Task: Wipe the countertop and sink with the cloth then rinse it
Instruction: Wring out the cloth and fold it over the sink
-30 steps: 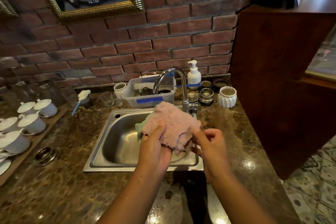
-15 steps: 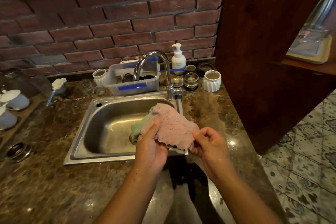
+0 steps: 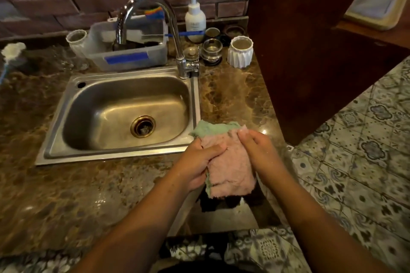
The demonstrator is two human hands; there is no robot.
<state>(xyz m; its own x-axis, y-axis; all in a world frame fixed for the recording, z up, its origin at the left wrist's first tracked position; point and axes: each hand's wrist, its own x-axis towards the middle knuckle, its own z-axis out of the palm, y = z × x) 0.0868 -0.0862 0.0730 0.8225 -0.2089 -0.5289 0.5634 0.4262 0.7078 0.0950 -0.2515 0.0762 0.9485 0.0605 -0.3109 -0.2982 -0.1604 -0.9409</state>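
Cloth has come off the sink and now hangs over the counter at the sink's front-right corner, so prob. counter wiping next. L hand and R hand both pinch it, folded flatter vs 0.5 s ago; drain now uncovered.

Both bare forearms reached forward from the bottom of the view and converged on the cloth. The left hand gripped the cloth's left edge, thumb laid across its pink face and fingers curled underneath. The right hand closed on the cloth's right edge, knuckles up, fingertips pinching near its top corner. Both wrists were roughly level, the hands close together with the cloth between them.
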